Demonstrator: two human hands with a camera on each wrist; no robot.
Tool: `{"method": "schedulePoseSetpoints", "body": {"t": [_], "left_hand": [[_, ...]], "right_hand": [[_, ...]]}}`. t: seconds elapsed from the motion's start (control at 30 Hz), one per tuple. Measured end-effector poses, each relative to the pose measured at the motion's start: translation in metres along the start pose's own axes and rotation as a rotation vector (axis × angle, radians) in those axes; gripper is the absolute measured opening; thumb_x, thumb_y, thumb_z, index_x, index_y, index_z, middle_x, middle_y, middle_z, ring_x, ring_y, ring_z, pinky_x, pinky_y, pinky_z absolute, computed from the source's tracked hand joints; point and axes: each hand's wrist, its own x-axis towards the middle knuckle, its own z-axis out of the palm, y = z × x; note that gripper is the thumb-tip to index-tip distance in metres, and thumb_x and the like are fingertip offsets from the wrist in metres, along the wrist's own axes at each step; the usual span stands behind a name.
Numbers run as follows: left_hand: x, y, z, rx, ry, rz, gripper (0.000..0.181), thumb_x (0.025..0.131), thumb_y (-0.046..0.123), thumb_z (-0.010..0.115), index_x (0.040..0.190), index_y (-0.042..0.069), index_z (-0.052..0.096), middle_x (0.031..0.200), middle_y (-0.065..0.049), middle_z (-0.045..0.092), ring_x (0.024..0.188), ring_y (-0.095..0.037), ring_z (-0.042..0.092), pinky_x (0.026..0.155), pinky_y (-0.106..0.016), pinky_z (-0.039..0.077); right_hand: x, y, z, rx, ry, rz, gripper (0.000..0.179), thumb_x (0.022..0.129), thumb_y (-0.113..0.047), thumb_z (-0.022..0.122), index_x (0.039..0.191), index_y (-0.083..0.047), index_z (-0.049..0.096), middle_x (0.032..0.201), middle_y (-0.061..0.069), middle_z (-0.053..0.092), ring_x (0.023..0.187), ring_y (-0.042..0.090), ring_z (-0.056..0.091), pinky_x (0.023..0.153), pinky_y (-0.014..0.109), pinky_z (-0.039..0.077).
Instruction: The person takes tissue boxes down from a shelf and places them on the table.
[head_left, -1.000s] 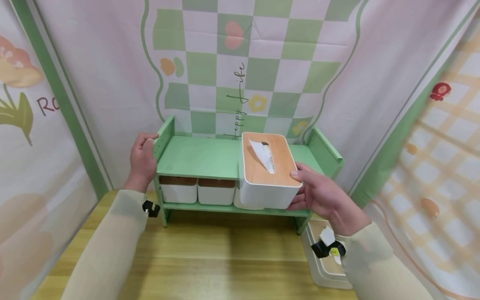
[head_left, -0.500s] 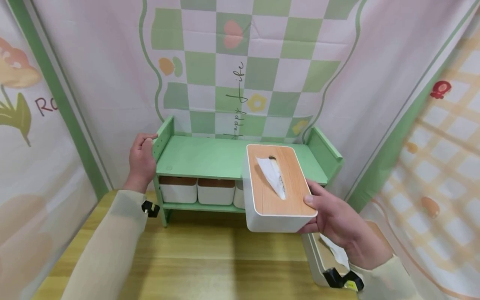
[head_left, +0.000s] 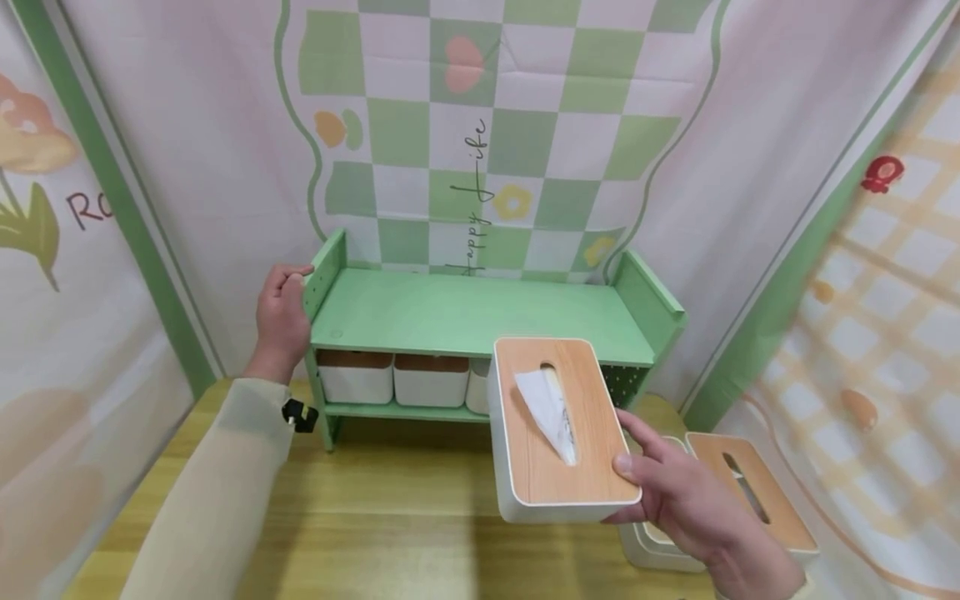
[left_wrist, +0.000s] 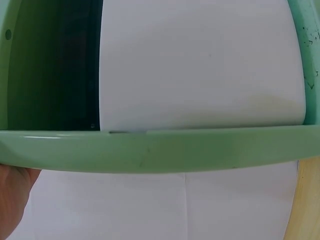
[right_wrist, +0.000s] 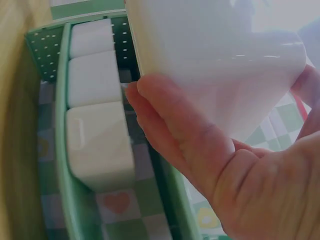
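My right hand [head_left: 693, 504] holds a white tissue box [head_left: 528, 454] by its right side, thumb on the wood-look lid and fingers underneath. A white tissue pokes out of the lid's slot. In the head view the box is in front of the green shelf [head_left: 472, 308], overlapping its front edge. The right wrist view shows the fingers [right_wrist: 175, 110] spread along the white wall of the box. My left hand [head_left: 281, 321] grips the shelf's left end panel [head_left: 324, 275]; in the left wrist view only part of that hand [left_wrist: 12, 197] shows, at the panel's edge.
Three white boxes stand in a row under the shelf top, including the left box [head_left: 356, 382] and middle box [head_left: 431, 383]. To the right, another slotted wood-lid box [head_left: 780, 492] and a white box [head_left: 656, 550] partly hidden by my hand sit on the wooden surface [head_left: 390, 517].
My right hand has brought the tissue box down and nearer to me, away from over the shelf. More of the boxes at the right now shows. My left hand stays put.
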Motion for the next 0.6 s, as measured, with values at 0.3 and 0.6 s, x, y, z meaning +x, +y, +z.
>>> {"method": "schedulePoseSetpoints", "body": {"t": [0.3, 0.6], "left_hand": [[-0.001, 0.000, -0.001, -0.018, -0.002, 0.016, 0.040, 0.105, 0.034, 0.027, 0.117, 0.005, 0.052, 0.141, 0.001, 0.052, 0.066, -0.023, 0.032, 0.064, -0.037, 0.030], [0.000, -0.003, 0.000, -0.031, -0.010, 0.024, 0.042, 0.105, 0.034, 0.026, 0.119, 0.004, 0.052, 0.144, 0.000, 0.050, 0.070, -0.025, 0.031, 0.067, -0.037, 0.028]], "right_hand": [[-0.011, 0.025, 0.000, 0.010, 0.011, 0.098, 0.074, 0.103, -0.004, 0.044, 0.160, -0.014, -0.002, 0.129, 0.028, 0.054, 0.104, 0.050, 0.062, 0.083, 0.057, 0.052], [-0.021, 0.060, -0.009, 0.030, 0.026, 0.263, 0.083, 0.104, -0.010, 0.045, 0.154, -0.010, -0.021, 0.119, 0.026, 0.062, 0.099, 0.038, 0.067, 0.083, 0.051, 0.054]]}}
